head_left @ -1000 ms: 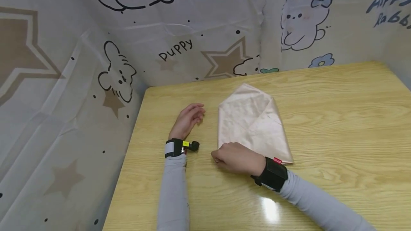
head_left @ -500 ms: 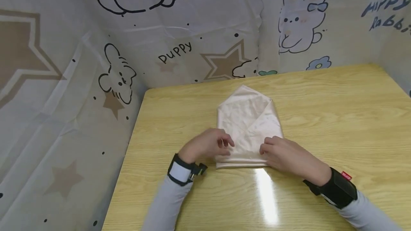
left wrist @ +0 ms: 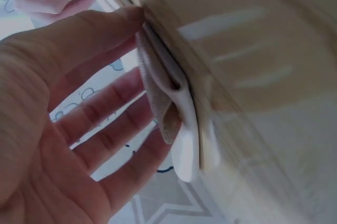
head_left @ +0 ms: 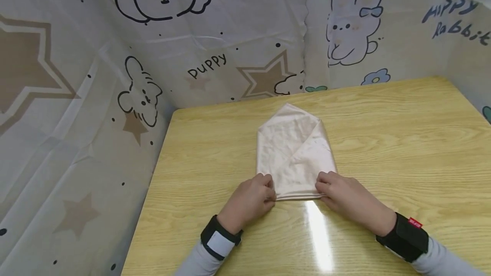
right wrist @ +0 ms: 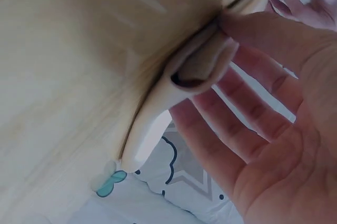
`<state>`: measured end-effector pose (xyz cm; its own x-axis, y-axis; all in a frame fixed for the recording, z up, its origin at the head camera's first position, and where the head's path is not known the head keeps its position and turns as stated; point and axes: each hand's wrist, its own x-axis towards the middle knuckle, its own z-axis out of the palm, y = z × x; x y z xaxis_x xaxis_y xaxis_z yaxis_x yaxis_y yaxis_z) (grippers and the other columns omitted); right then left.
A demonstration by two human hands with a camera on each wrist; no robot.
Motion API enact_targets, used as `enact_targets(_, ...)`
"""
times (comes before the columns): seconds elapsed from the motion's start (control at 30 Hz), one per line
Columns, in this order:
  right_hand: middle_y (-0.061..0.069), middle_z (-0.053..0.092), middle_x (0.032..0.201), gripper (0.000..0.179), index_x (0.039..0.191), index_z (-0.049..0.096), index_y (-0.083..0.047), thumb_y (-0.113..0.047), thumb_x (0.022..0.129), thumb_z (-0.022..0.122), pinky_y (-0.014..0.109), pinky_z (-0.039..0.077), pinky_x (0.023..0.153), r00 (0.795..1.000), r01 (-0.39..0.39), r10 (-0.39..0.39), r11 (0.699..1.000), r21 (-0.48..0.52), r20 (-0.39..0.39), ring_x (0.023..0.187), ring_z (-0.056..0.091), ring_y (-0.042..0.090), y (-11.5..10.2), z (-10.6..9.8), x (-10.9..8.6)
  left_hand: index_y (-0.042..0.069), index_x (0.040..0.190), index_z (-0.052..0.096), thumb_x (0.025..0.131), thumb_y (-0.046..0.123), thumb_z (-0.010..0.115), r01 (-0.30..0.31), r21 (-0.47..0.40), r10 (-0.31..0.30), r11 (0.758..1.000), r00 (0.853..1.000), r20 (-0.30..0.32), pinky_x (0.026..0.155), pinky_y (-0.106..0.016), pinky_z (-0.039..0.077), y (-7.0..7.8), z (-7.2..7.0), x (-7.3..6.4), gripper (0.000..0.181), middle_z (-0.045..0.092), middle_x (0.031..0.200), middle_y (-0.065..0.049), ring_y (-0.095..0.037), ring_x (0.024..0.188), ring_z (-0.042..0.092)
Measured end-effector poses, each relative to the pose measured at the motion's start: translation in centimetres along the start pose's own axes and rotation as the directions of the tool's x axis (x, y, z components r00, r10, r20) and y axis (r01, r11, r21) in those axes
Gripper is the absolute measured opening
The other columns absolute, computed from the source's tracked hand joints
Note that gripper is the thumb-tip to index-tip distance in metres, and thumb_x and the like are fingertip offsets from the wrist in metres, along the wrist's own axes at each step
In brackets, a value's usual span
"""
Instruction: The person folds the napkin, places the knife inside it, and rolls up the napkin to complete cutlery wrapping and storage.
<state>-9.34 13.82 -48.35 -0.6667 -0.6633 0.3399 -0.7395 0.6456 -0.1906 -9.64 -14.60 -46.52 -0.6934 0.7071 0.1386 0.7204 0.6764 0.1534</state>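
Observation:
A pale pink satin cloth (head_left: 291, 152), folded into an envelope-like shape with a point at the far end, lies flat on the wooden table. My left hand (head_left: 249, 199) pinches its near left corner, thumb under the folded edge and fingers over it. At the near right corner my right hand (head_left: 347, 195) holds the same edge between thumb and fingers. The left wrist view shows stacked folds of the cloth (left wrist: 184, 134) beside the fingers. An open, rolled fold of cloth (right wrist: 152, 124) appears beside my right fingers in the right wrist view. The fingertips cover both near corners.
The light wooden table (head_left: 402, 148) extends to both sides of the cloth, with a bright reflection near the front. A printed curtain (head_left: 207, 24) with animal drawings and stars hangs along the table's back and left sides.
My left hand has come from beside the cloth to its near left corner. The right hand has moved from the near left part to the near right corner, and both now grip the edge.

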Motion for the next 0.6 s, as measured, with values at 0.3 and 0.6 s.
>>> enact_targets(0.3,0.001,0.058,0.098,0.03,0.091,0.065,-0.01,0.005,0.066,0.07,0.021,0.038,0.039,1.0,-0.008,0.008,0.997,-0.078,-0.001,0.077,0.049,0.014,-1.0,0.6,-0.2,0.018,0.07,0.067,0.078,0.01,0.07,-0.003,0.167,0.012,0.986,0.999,-0.049,0.048,-0.027,0.045,0.7,0.1,0.2,0.011,0.053,0.068,0.008,-0.01,0.06,0.047)
enact_targets(0.6,0.004,0.055,0.091,0.025,0.088,0.058,-0.008,0.01,0.073,0.067,0.024,0.035,0.038,1.0,-0.02,0.02,0.985,-0.169,-0.005,0.07,0.042,0.018,-1.5,0.9,-0.1,0.017,0.061,0.062,0.074,0.009,0.068,-0.032,0.249,0.053,0.968,0.996,-0.078,0.046,-0.028,0.044,1.0,0.5,0.5,0.016,0.053,0.063,0.007,-0.012,0.057,0.048)
